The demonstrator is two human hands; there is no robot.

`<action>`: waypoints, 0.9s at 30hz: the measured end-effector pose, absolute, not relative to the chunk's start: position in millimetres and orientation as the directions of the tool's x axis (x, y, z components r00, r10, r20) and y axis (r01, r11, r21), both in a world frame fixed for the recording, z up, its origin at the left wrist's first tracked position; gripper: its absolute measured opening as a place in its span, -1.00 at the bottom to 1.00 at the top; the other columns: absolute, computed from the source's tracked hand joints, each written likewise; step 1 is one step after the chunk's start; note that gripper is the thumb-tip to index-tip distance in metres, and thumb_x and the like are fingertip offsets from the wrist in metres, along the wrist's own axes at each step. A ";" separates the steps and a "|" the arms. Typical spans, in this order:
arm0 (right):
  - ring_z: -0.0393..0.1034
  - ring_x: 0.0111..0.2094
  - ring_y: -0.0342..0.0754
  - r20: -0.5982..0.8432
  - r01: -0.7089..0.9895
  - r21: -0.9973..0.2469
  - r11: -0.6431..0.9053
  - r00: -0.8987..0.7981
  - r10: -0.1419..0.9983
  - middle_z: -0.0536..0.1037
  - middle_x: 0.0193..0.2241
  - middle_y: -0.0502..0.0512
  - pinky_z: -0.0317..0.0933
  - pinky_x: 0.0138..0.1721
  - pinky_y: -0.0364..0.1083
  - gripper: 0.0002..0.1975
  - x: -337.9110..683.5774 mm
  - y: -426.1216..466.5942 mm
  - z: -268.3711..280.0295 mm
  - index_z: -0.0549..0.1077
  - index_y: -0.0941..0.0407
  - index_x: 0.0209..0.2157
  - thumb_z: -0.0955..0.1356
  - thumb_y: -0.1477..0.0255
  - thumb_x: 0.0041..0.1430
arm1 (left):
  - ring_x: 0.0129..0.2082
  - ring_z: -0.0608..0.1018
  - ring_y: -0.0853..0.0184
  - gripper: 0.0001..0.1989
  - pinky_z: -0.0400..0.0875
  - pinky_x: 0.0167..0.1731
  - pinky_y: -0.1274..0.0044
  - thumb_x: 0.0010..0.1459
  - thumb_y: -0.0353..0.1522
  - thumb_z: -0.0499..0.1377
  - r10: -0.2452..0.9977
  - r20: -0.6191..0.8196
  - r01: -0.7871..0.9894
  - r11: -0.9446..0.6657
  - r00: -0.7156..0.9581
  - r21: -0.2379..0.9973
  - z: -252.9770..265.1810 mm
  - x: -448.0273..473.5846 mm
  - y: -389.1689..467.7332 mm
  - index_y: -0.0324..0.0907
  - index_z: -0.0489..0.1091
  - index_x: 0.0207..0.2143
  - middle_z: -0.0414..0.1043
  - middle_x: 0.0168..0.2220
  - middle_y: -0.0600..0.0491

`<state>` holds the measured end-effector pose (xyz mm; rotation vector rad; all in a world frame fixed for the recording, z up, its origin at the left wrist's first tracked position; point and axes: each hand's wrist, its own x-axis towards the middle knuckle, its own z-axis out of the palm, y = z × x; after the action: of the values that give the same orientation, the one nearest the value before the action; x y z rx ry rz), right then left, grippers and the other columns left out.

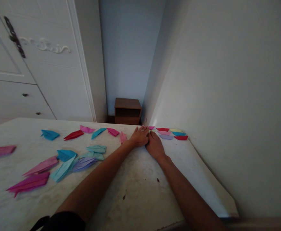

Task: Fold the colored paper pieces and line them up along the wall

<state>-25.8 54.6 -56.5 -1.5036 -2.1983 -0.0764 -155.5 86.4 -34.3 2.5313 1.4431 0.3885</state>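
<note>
At the far edge of the white table, my left hand lies with its fingers stretched out and a ring on one finger. Beside it and touching it, my right hand has its fingers bent and close together; what is beneath them is hidden. Just beyond the hands shows a pink folded paper. To their right, several flat folded papers lie in short columns, among them a red one, a lilac one and a blue one. A light pink folded paper lies left of my left hand.
Several origami pieces spread over the table's left half, including a magenta one, a light blue one and a red one. A wall borders the right side. Beyond the table stand a white wardrobe and a brown nightstand.
</note>
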 end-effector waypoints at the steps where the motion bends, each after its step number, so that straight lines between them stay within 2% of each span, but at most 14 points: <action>1: 0.23 0.12 0.11 0.409 0.892 -0.215 0.399 -0.288 0.866 0.43 0.04 0.32 0.04 0.18 0.07 -0.56 -25.8 54.5 -56.6 0.35 0.23 0.10 0.21 0.55 0.18 | 0.37 -0.01 0.11 -0.40 -0.15 0.30 0.15 0.22 -0.39 -0.11 0.862 0.119 0.809 -0.503 0.492 0.303 -33.8 -155.6 86.5 -0.30 -0.01 0.32 -0.04 0.36 -0.17; 9: 0.24 0.08 0.11 0.398 0.903 -0.221 0.369 -0.262 0.879 0.42 0.01 0.33 0.09 0.15 0.05 -0.65 -27.0 52.3 -53.7 0.41 0.22 0.00 0.23 0.52 0.19 | 0.38 -0.08 0.09 -0.37 -0.16 0.29 0.13 0.17 -0.39 -0.07 0.860 0.097 0.803 -0.503 0.500 0.319 -31.2 -156.7 87.5 -0.27 0.01 0.31 -0.03 0.37 -0.13; 14: 0.24 0.09 0.10 0.444 0.876 -0.268 0.400 -0.256 0.858 0.42 0.01 0.31 0.11 0.15 0.06 -0.67 -27.0 52.5 -55.0 0.44 0.20 -0.04 0.23 0.55 0.17 | 0.38 -0.04 0.09 -0.33 -0.13 0.30 0.16 0.13 -0.42 -0.04 0.863 0.179 0.782 -0.505 0.473 0.365 -36.9 -156.7 88.8 -0.30 0.00 0.32 -0.02 0.36 -0.15; 19: 0.24 0.12 0.11 0.493 0.823 -0.340 0.455 -0.257 0.832 0.41 0.06 0.35 0.09 0.17 0.10 -0.61 -31.0 51.5 -52.2 0.44 0.22 -0.03 0.22 0.60 0.11 | 0.31 0.17 0.13 -0.34 0.04 0.29 0.29 0.03 -0.49 0.03 0.865 0.339 0.734 -0.497 0.371 0.464 -40.7 -158.7 87.2 -0.39 0.13 0.24 0.17 0.27 -0.24; 23: 0.28 0.08 0.06 0.491 0.765 -0.380 0.519 -0.309 0.815 0.46 0.02 0.31 0.13 0.15 0.03 -0.59 -37.7 44.8 -42.4 0.44 0.22 -0.02 0.23 0.62 0.08 | 0.14 0.37 0.17 -0.45 0.23 0.20 0.32 0.03 -0.56 0.00 0.853 0.442 0.707 -0.494 0.280 0.506 -37.7 -160.9 75.0 -0.33 0.26 0.13 0.36 0.12 -0.19; 27: 0.34 0.01 0.03 0.465 0.743 -0.396 0.540 -0.345 0.815 0.51 -0.05 0.26 0.19 0.08 -0.03 -0.60 -41.8 35.1 -30.7 0.45 0.20 -0.04 0.22 0.63 0.08 | 0.04 0.42 0.22 -0.56 0.29 0.14 0.37 0.05 -0.60 -0.04 0.841 0.491 0.696 -0.493 0.228 0.522 -30.5 -161.1 50.9 -0.27 0.35 -0.01 0.43 0.00 -0.11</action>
<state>-41.8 35.1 -30.7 -1.2530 -2.1525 0.1498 -161.1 50.9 -30.5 2.3040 1.4642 1.1166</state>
